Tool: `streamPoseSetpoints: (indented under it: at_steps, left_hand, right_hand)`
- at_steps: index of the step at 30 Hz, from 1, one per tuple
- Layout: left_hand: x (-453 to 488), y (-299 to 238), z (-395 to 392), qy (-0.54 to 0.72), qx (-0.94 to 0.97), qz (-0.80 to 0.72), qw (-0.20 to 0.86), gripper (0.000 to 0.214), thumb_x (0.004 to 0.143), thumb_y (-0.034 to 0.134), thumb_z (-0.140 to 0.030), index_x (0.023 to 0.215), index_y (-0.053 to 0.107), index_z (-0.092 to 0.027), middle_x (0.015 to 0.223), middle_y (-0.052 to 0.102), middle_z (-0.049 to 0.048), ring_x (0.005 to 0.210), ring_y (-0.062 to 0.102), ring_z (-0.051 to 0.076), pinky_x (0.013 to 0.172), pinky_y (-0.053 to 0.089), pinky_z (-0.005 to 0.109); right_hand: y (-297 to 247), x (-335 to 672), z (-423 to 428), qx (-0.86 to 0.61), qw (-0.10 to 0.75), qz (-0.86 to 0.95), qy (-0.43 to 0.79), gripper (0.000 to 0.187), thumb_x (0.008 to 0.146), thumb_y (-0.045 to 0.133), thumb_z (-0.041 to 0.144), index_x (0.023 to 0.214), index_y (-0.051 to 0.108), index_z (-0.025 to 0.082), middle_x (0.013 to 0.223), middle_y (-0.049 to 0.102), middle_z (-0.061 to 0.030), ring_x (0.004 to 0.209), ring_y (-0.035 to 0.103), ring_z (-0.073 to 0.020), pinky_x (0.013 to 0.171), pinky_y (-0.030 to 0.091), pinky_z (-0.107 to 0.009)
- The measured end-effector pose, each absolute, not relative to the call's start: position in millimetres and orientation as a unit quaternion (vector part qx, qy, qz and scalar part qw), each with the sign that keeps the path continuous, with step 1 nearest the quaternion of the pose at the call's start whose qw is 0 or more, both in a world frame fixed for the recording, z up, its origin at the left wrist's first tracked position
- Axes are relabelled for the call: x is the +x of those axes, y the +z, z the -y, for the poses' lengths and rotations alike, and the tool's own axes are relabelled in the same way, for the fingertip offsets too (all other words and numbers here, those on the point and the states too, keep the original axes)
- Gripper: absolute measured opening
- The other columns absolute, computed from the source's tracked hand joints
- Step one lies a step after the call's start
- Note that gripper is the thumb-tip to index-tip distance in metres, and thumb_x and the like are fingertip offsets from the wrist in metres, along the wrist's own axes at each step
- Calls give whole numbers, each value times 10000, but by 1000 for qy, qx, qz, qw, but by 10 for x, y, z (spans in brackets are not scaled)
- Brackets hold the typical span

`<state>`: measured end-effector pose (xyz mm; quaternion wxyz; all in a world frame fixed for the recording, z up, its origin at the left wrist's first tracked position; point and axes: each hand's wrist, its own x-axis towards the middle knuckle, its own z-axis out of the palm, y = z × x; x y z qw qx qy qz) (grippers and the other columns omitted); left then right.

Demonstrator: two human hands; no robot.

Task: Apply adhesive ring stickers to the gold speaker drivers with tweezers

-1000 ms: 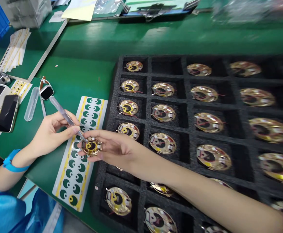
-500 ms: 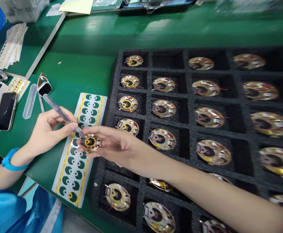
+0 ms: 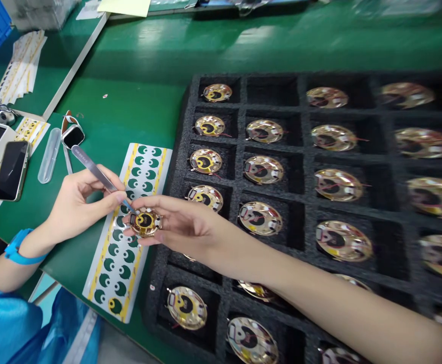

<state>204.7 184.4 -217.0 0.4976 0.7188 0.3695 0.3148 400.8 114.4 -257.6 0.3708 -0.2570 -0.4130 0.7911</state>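
My left hand, with a blue band at the wrist, is closed on metal tweezers. Their tips point down at a small round gold watch case and reach its upper left edge; whether they pinch anything there is too small to tell. Fingers of my right hand grip that case by its rim, its inner side with a yellow and black piece turned up. Both hands are over a white sticker sheet with yellow edges and rows of cut-outs, partly hidden by them.
A black foam tray holds rows of similar gold cases, under my right forearm. On the left lie a smartwatch, a clear plastic case and a phone. More sticker strips are at the far left.
The whole view has shifted slightly, so the tray and bench things appear a little further right. Both hands keep their grips, with the tweezer tips still at the case's edge.
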Motion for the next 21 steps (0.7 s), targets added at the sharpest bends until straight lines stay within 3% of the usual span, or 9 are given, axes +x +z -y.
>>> streamPoseSetpoints:
  at_steps: [7, 15, 21]
  left_hand:
    - [2041, -2189, -1849, 323, 739, -346, 480, 50, 787, 706, -165, 760, 664, -162, 726, 635, -21, 611, 565, 70, 597, 497, 170]
    - [2031, -2213, -1843, 329, 756, -328, 462, 38, 811, 696, -177, 790, 667, -164, 749, 653, -7, 632, 581, 83, 601, 507, 189]
    - [2006, -2236, -1803, 333, 801, -262, 423, 67, 832, 657, -108, 856, 651, -170, 788, 659, 2, 692, 617, 107, 656, 522, 238]
  right_hand:
    - [-2602, 4006, -1153, -243, 379, 417, 790, 274, 910, 526, 115, 1162, 479, 213, 1123, 608, -10, 1073, 632, -111, 903, 536, -205]
    - [-2596, 3993, -1135, -262, 387, 405, 785, 259, 888, 550, 125, 1126, 508, 218, 1110, 611, -1, 1032, 648, -107, 872, 552, -194]
    - [-2610, 3895, -1116, -302, 417, 381, 768, 219, 856, 603, 139, 1056, 550, 208, 928, 644, 20, 877, 676, -94, 743, 573, -166]
